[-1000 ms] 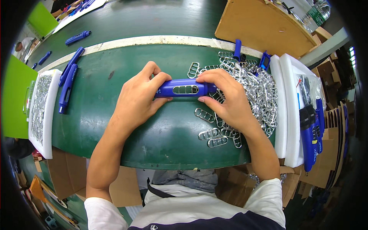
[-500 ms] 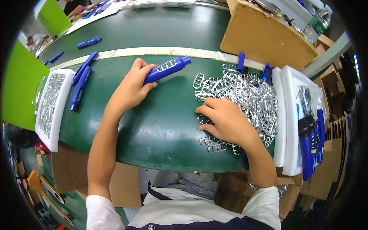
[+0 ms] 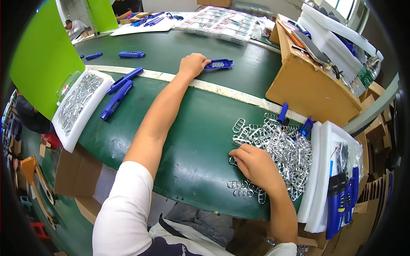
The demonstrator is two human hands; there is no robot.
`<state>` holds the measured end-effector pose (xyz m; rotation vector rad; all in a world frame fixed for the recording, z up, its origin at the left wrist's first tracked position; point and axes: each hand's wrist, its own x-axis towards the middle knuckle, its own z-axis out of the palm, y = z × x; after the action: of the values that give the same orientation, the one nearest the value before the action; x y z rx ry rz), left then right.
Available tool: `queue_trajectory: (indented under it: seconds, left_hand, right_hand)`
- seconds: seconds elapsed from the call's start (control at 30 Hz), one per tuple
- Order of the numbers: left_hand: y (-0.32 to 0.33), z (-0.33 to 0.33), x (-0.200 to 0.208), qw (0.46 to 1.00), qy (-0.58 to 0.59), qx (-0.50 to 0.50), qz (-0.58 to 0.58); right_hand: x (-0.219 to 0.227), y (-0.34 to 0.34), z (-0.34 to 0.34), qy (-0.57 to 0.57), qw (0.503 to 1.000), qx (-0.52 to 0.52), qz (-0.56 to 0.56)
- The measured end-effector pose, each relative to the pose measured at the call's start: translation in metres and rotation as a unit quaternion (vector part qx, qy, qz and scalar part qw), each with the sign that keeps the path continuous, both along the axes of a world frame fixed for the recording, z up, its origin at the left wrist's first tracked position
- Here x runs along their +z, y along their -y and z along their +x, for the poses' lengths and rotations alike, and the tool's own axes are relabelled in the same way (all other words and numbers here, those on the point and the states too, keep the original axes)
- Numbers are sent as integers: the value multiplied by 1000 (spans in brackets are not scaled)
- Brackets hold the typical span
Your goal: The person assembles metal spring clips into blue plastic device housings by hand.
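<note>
Blue casing (image 3: 219, 64) is pinched by fingers of the left hand (image 3: 193, 65) beyond the white strip (image 3: 230, 93); on the strip's near side, silver clips (image 3: 286, 153) are touched by the right hand (image 3: 257, 166), whose curled fingers' hold cannot be told.

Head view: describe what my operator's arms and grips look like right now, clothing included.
White short sleeves are on both arms, and the forearms are bare. The left grip and right grip are ungloved, without visible markings.
</note>
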<state>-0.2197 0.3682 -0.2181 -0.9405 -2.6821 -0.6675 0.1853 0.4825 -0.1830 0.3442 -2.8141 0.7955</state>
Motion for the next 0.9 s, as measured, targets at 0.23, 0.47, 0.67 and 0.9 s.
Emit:
queue_trajectory:
  seconds: [0.23, 0.47, 0.67, 0.9]
  left_hand:
    - [68, 17, 17, 969, -225, -4, -100]
    - [276, 83, 33, 947, -169, 211, -174]
    - [296, 128, 29, 982, -54, 138, -120]
    - [229, 178, 75, 964, 216, -102, 121]
  right_hand:
    - [1, -8, 2, -25, 1000, -12, 4]
    - [15, -1, 2, -65, 996, -40, -42]
    - [11, -4, 1, -1, 989, -17, -146]
    - [7, -15, 0, 119, 873, -72, -468]
